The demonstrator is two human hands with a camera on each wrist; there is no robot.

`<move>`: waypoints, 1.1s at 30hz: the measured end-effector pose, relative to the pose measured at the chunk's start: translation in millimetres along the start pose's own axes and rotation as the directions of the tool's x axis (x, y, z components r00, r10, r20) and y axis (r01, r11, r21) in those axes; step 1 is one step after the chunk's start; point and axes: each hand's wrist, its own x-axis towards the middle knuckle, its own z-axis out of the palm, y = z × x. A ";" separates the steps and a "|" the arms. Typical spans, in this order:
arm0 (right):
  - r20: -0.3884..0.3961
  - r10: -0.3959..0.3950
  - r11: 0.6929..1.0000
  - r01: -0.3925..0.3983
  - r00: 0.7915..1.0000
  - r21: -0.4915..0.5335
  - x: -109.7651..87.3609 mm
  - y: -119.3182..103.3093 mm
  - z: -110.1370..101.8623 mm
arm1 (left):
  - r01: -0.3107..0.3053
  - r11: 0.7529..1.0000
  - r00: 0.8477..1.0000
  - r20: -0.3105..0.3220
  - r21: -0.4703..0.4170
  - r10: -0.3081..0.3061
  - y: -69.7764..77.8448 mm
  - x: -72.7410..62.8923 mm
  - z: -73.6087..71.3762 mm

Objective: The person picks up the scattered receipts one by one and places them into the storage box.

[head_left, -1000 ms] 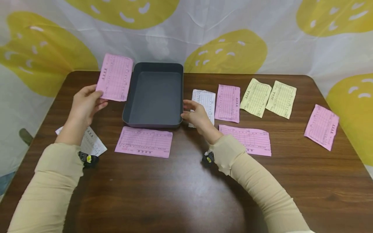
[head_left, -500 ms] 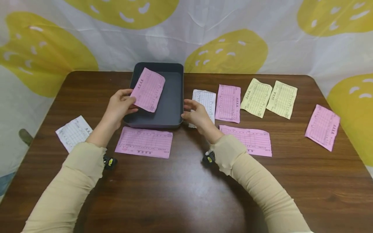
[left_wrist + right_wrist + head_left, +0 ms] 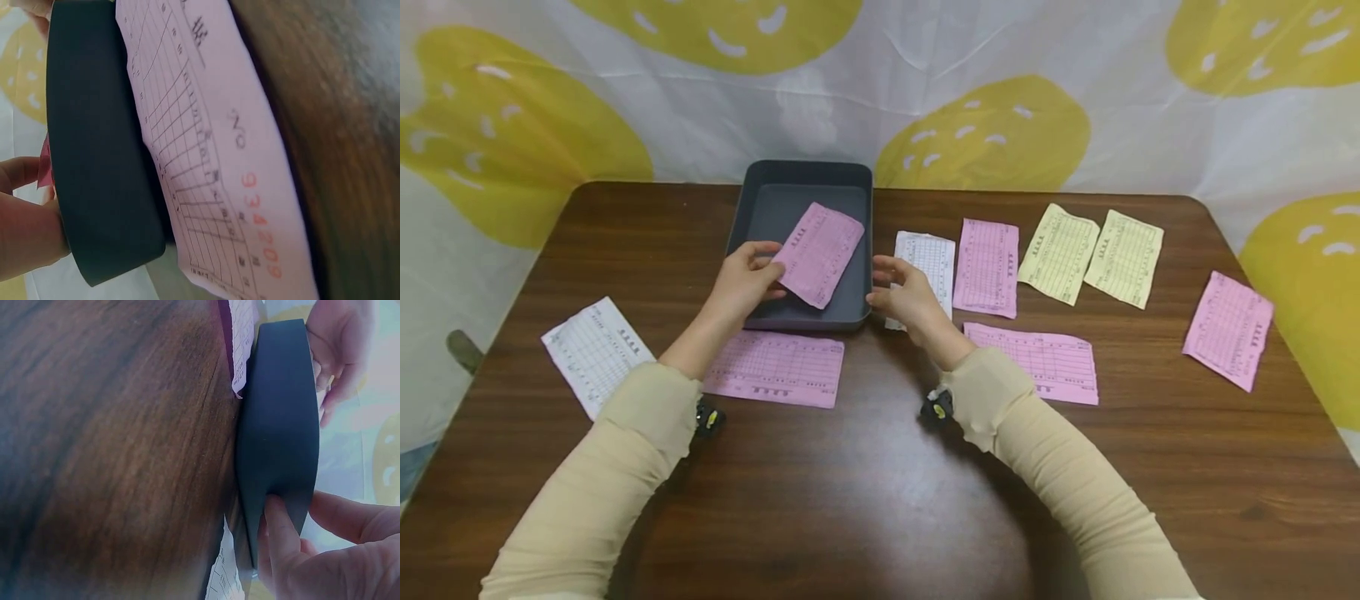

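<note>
My left hand pinches a pink printed slip by its lower left edge. The slip is tilted above the floor of a dark grey rectangular tray. At the tray's right side, my right hand holds the wall near the front corner with bent fingers. In the right wrist view, fingers press the outer side of the tray. The left wrist view shows the tray's front wall hiding most of the held slip. Another pink slip lies just in front of the tray, partly behind my left wrist.
A white slip lies left of my left forearm. To the right lie another white slip, pink slips, one partly under my right sleeve, and two yellow slips. One pink slip is near the table's right edge. A patterned cloth hangs behind.
My left hand has carried the pink slip rightward from beside the tray to over its inside, lowering it. The white slip on the left has come into fuller view. My right hand stays put.
</note>
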 end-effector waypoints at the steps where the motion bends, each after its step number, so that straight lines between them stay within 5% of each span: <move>1: -0.001 0.002 1.000 -0.002 1.000 0.001 0.3 0.1 0.1 | -0.004 1.000 1.000 0.004 0.015 0.004 -0.2 0.4 1.1; 7: -0.005 0.005 1.000 -0.005 1.000 -0.003 0.8 0.8 0.6 | -0.044 0.983 0.999 0.017 0.178 0.042 -1.7 1.8 3.7; 15: -0.005 0.000 1.000 0.000 1.000 -0.004 0.9 2.3 0.3 | -0.076 0.892 0.997 0.005 0.446 0.083 -3.6 -1.9 -1.2; 23: -0.009 -0.007 1.000 0.007 1.000 -0.010 2.2 3.0 0.4 | -0.117 0.875 0.993 0.073 0.469 0.093 -3.0 -12.5 -16.6; 33: -0.005 -0.010 1.000 0.010 1.000 -0.025 1.0 2.8 0.1 | -0.134 0.895 0.990 0.008 0.426 0.144 0.8 -30.4 -62.2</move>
